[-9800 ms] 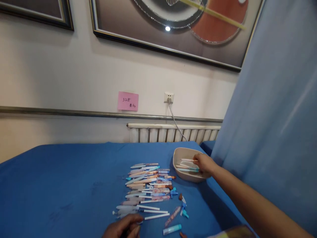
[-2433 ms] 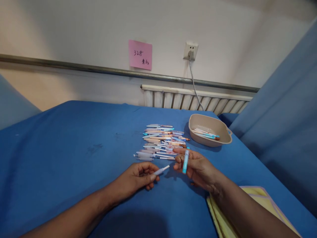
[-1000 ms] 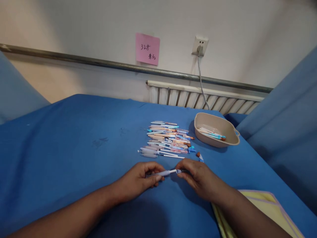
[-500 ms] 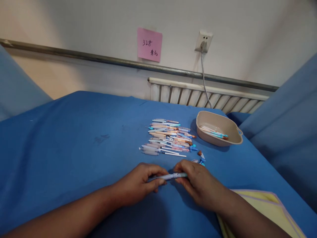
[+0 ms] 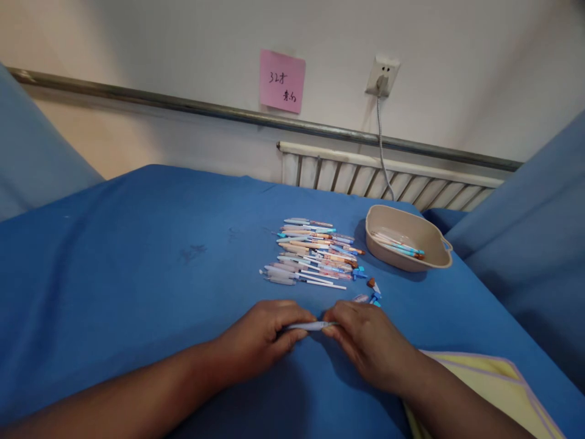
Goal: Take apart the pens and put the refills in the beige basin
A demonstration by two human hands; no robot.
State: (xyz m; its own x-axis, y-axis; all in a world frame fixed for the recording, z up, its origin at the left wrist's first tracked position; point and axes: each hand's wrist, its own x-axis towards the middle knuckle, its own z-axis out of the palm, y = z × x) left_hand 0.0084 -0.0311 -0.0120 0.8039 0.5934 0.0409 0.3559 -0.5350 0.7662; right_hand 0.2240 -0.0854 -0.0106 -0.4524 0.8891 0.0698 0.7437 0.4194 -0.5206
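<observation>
Slim pale-bluish plastic pen (image 5: 314,326), level, toward the near edge of the blue-cloth-covered counter (image 5: 205,213): left hand (image 5: 267,332) pinching one end, right hand (image 5: 365,332) the other! Joining step, I'd say; next calls for a straight, firm press, before any trip to the beige plastic basin (image 5: 388,258) by the far right corner.

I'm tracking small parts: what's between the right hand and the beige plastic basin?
The head view shows a pinkish piece by the right hand, then small blue pieces and a brown piece.
</observation>
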